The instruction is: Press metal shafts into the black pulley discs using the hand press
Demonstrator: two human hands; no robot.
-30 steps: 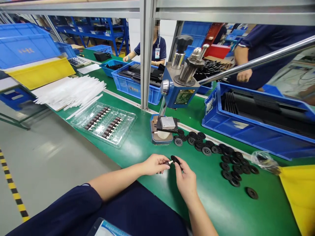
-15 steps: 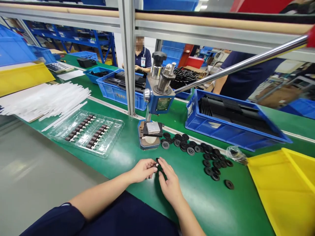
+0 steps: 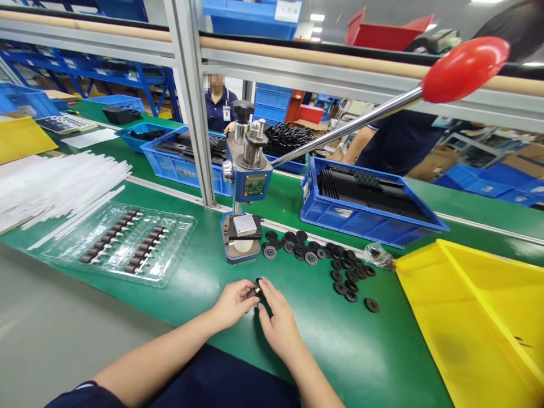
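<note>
The left hand (image 3: pixel 234 302) and right hand (image 3: pixel 278 323) meet over the green worktop (image 3: pixel 331 351), just in front of the hand press (image 3: pixel 243 221). A small black part (image 3: pixel 256 290) sits pinched between the fingertips of both hands, the left fingers (image 3: pixel 249 288) curled narrow around it and the right fingers (image 3: pixel 266 286) laid against it from the other side; most of the part is hidden, with only a dark edge and a pale tip showing. Right of the press, flat round black discs (image 3: pixel 340 266) with raised hubs lie scattered on the matte worktop. To the left is a clear ribbed plastic tray (image 3: pixel 178 226) holding rows of dark pins. The press has a blue body, a polished steel lever and a glossy red knob (image 3: pixel 465 69). A smooth yellow bin (image 3: pixel 429 289) stands at the right.
</note>
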